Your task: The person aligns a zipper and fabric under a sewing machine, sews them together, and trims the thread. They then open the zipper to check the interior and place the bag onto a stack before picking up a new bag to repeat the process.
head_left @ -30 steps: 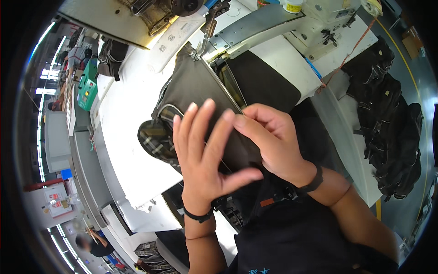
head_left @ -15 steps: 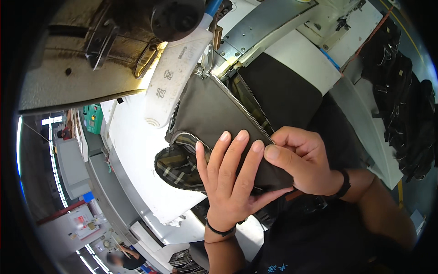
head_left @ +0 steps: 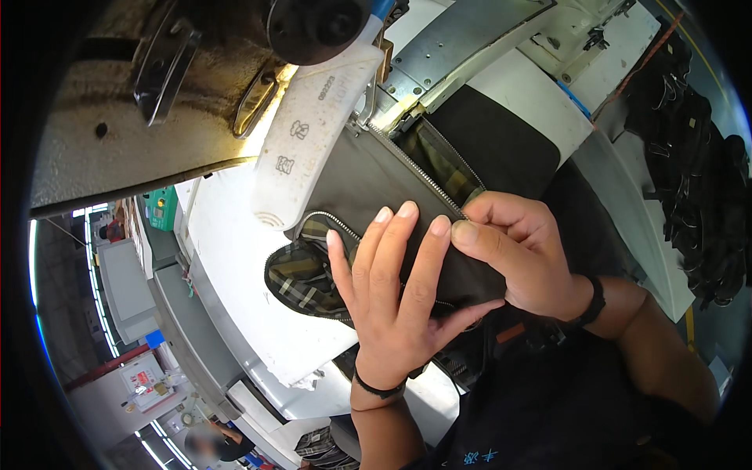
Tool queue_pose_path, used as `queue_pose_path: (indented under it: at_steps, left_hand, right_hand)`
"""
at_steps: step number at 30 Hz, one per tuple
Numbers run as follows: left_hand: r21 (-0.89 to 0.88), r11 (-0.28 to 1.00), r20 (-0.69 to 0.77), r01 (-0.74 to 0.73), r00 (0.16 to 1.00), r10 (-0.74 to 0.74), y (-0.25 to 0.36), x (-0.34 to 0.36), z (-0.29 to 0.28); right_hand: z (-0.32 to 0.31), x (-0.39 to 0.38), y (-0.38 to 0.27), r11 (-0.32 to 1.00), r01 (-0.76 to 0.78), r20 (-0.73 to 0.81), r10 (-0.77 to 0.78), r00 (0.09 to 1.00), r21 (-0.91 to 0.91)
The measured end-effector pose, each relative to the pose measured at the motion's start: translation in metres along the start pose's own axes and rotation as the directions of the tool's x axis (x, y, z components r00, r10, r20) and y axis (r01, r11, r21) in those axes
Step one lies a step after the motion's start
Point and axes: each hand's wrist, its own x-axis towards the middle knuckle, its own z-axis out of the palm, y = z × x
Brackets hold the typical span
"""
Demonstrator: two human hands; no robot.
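Observation:
My left hand [head_left: 395, 313] lies open, fingers spread, on a dark olive-brown fabric piece [head_left: 356, 180], low on its middle. My right hand [head_left: 521, 251] pinches the edge of this piece at a metal zipper [head_left: 423, 172], its thumb beside my left forefinger. The zipper runs up to metal sewing-machine parts [head_left: 364, 117], where a white plastic guard [head_left: 301, 141] hides part of the piece. A zipped flap with plaid lining [head_left: 294, 282] hangs open on the left. More plaid [head_left: 442, 160] shows in an opening beside the zipper, next to black fabric [head_left: 493, 133].
The machine head [head_left: 180, 102] fills the upper left over the white table [head_left: 235, 266]. A green box [head_left: 160, 207] stands behind it. A pile of black fabric items [head_left: 674, 196] lies at the right. A co-worker [head_left: 223, 442] is at lower left; more plaid fabric [head_left: 325, 446] lies below.
My left hand has come down onto the fabric. Both hands and the piece have since moved slightly upward toward the machine. The view has shifted, showing more of the machine head.

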Motion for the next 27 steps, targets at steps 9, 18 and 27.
queue_pose_path:
  at_steps: [9, 18, 27]
  left_hand:
    - [-0.013, 1.000, 0.025, 0.020, 0.999, -0.020, -0.021, 0.016, -0.001]
    - [-0.074, 0.995, -0.044, -0.066, 0.997, 0.063, -0.052, 0.034, 0.004]
    - [-0.242, 0.965, -0.084, -0.100, 0.993, 0.082, -0.074, 0.049, 0.010]
  right_hand:
    - [0.005, 0.029, 0.007, 1.000, 0.027, -0.017, -0.027, 0.999, 0.014]
    - [0.009, 0.058, 0.016, 0.994, 0.108, 0.012, -0.108, 0.994, 0.033]
    - [0.016, 0.084, 0.018, 0.983, 0.186, 0.021, -0.185, 0.982, -0.009]
